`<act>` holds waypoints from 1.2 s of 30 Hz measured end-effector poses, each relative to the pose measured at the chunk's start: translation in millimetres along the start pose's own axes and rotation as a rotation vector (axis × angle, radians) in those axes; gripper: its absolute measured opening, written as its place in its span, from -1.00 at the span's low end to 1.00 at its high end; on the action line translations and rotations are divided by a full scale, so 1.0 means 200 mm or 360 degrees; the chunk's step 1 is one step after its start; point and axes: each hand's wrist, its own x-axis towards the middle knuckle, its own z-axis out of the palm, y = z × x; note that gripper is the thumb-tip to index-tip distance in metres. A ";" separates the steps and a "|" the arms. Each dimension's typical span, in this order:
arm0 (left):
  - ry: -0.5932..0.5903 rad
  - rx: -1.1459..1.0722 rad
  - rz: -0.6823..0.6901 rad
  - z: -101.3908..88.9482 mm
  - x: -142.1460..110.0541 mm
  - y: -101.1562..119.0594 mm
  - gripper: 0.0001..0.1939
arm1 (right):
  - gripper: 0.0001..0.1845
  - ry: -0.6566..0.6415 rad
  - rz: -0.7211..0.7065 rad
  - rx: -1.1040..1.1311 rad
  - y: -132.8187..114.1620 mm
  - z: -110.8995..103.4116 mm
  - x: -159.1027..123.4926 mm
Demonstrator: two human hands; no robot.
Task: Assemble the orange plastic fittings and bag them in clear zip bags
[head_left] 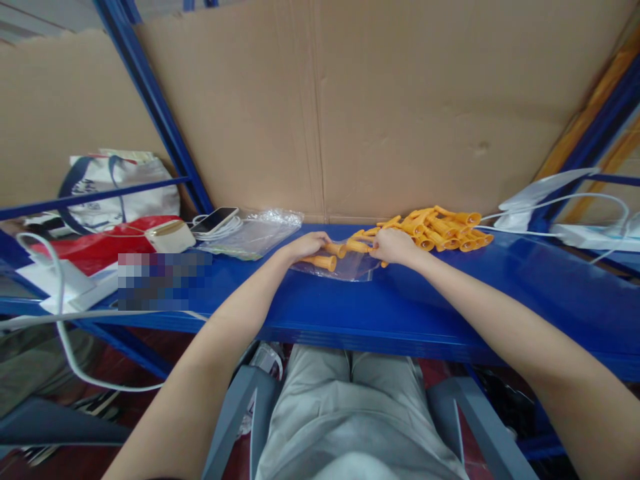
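Your left hand (311, 245) is pinching the left side of a clear plastic bag (353, 268) lying on the blue surface (400, 313); orange pieces (325, 262) are showing there. Your right hand (395, 246) is closing around the bag's right side, beside an orange pile (440, 230).

The single view is looking out from the wearer's head, facing forward and down over the blue bench (400, 313) at about arm's reach. Cardboard (390, 113) is filling the upper frame; the wearer's lap (350, 413) is showing closest, at bottom centre.
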 end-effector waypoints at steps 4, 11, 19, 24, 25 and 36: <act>0.0009 0.0010 -0.0001 -0.01 0.01 -0.01 -0.72 | -0.74 -0.0012 -0.0022 -0.0040 0.00 0.00 0.00; 0.0020 -0.0037 0.0003 0.00 0.01 0.00 -0.71 | -0.72 -0.0153 -0.0061 -0.0113 -0.06 -0.03 -0.02; 0.0239 -0.0233 -0.0229 0.03 0.00 -0.02 -0.61 | -0.73 0.0027 -0.0093 -0.0065 -0.07 0.02 -0.04; 0.0298 -0.0248 -0.0221 0.03 0.03 -0.05 -0.63 | -0.74 0.0178 -0.0042 0.0416 -0.03 0.07 0.01; 0.0304 -0.0223 -0.0219 0.03 0.04 -0.05 -0.63 | -0.74 0.0205 -0.0024 0.0575 -0.02 0.08 0.02; 0.0349 -0.0245 -0.0381 0.04 0.06 -0.04 -0.54 | -0.78 0.0158 0.0678 0.2167 0.01 0.11 0.09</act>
